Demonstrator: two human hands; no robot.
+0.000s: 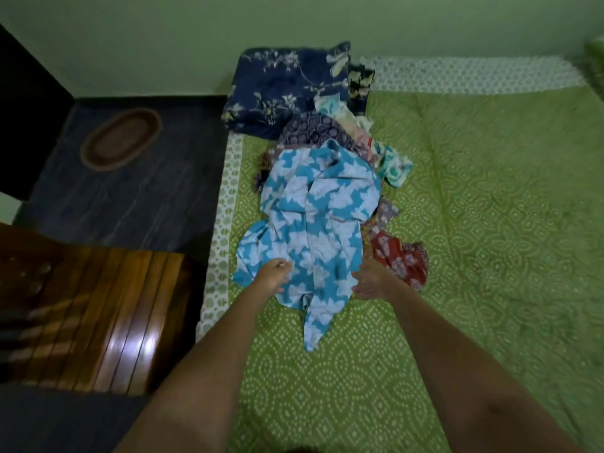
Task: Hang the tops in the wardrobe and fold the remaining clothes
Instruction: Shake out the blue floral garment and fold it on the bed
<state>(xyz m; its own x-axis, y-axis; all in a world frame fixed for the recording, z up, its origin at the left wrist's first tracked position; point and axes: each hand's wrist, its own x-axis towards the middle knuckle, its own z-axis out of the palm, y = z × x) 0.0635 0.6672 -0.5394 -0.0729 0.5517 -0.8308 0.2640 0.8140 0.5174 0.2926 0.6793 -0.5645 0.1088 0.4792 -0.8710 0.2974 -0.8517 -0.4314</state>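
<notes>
A crumpled blue garment with white flowers [313,223] lies on top of a heap of clothes on the green bed [474,223]. My left hand [273,276] is pinched on the garment's lower left edge. My right hand [371,277] rests at the lower right edge with its fingers curled into the cloth. Under and beside the blue piece lie a red floral garment [400,259], a dark purple patterned one [313,129] and a pale teal printed one [394,166]. No wardrobe is in view.
A navy floral pillow [287,86] lies at the head of the bed by the green wall. A brown wooden footboard or cabinet [98,322] stands at the left. An oval mat [121,138] lies on the dark floor.
</notes>
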